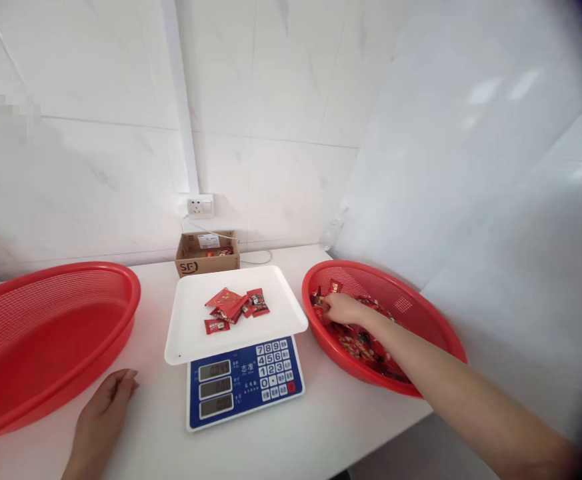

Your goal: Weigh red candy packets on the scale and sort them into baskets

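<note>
My right hand (341,309) reaches into the red basket on the right (411,300), its fingers curled down among red wrapped candies (365,343); whether it grips one is hidden. My left hand (105,410) lies flat on the white table beside the big red basket on the left (45,333), fingers loosely stretched and holding nothing. Between the baskets stands a blue electronic scale (243,383) with a white tray (191,320) on top. Several red candy packets (235,305) lie on that tray.
A small open cardboard box (205,257) sits against the tiled wall behind the scale, below a wall socket (201,207) with a white cable. A white panel rises close on the right of the table. The table's front edge runs near my arms.
</note>
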Demonstrator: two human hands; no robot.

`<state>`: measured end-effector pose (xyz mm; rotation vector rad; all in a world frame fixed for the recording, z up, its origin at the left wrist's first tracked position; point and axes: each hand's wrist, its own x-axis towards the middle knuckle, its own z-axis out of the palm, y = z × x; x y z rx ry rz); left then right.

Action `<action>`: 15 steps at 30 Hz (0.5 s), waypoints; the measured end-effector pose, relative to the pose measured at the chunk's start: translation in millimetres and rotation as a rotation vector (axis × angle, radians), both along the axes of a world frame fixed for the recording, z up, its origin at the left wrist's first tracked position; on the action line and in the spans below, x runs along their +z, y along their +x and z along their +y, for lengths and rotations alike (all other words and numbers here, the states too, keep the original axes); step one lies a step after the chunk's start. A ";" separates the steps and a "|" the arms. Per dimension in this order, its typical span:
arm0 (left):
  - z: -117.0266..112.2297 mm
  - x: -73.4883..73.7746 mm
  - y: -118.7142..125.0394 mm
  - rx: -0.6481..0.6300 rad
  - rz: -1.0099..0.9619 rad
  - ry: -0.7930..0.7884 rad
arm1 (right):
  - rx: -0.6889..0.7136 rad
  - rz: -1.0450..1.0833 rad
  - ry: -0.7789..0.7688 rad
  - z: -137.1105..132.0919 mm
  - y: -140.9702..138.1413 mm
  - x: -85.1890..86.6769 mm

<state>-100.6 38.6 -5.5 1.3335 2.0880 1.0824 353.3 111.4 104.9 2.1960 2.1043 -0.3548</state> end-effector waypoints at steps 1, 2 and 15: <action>-0.7 3.2 2.4 -0.001 -0.020 -0.039 | -0.006 0.008 0.037 -0.6 1.6 5.9; -1.0 5.3 3.9 0.000 -0.043 -0.072 | -0.018 0.011 0.086 -1.7 1.6 12.5; -9.1 14.8 12.4 -0.018 -0.029 -0.038 | 0.341 0.377 0.579 -40.1 -111.8 9.5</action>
